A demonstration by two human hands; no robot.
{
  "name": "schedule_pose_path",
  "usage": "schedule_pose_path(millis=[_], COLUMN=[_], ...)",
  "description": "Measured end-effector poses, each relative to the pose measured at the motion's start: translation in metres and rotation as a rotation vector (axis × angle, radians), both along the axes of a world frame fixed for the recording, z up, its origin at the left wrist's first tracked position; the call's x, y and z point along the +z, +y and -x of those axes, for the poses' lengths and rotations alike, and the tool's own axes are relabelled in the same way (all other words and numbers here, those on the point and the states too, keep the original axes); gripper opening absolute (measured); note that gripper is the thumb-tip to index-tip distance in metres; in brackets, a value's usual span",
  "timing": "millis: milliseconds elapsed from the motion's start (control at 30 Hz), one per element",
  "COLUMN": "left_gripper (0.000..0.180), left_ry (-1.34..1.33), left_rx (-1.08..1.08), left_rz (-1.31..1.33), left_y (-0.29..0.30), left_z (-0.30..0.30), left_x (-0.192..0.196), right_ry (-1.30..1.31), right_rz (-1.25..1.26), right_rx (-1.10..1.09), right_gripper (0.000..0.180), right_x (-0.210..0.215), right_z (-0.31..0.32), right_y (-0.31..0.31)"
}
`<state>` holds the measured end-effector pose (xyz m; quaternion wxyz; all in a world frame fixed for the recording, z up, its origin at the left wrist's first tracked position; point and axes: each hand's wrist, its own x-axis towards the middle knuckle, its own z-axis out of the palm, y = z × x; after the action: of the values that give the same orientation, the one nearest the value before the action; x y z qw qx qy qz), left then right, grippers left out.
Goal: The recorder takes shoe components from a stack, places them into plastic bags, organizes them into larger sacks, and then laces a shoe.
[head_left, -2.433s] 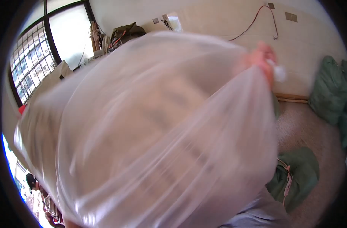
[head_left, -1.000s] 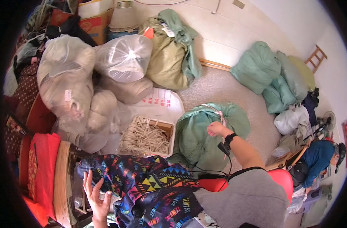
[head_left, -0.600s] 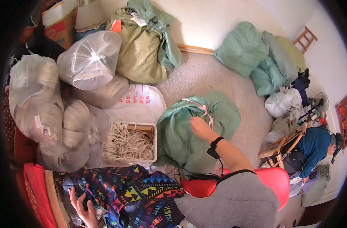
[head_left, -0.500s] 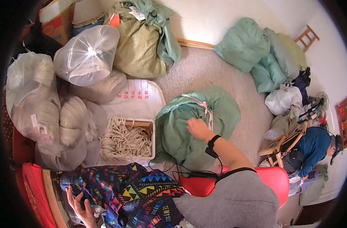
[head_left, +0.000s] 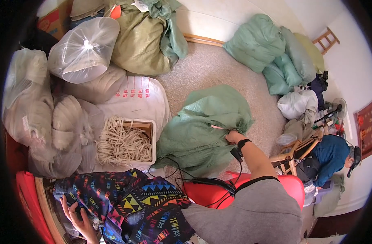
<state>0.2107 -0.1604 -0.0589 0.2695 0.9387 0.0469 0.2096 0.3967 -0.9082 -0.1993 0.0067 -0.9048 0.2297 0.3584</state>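
Red lettering [head_left: 133, 92] marks white sacking [head_left: 156, 105]; a box [head_left: 154, 140] holds cords [head_left: 121, 143]. Right hand [head_left: 235, 137] grips green sack [head_left: 198, 136]; left hand [head_left: 81, 223] spreads.

A bulging green woven sack [head_left: 194, 130] sits on the floor [head_left: 210, 65], well apart from the floor's far edge. Its fabric is wrinkled, bunching around a pink tie [head_left: 217, 127] at the right hand [head_left: 234, 137].
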Motion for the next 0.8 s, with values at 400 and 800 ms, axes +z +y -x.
schedule_pose_path(millis=[400,800], left_gripper=[0.016,0.017], left_ry=[0.041,0.031], left_rx=[0.075,0.08], left_rz=[0.075,0.096], left_y=[-0.002,-0.007], left_z=[0.004,0.0], left_x=[0.004,0.001], right_ry=[-0.654,-0.865], right_rz=[-0.32,0.146], right_rx=[0.108,-0.061], right_gripper=[0.065,0.043], right_x=[0.147,0.05], right_z=[-0.124,-0.059], right_y=[0.147,0.086])
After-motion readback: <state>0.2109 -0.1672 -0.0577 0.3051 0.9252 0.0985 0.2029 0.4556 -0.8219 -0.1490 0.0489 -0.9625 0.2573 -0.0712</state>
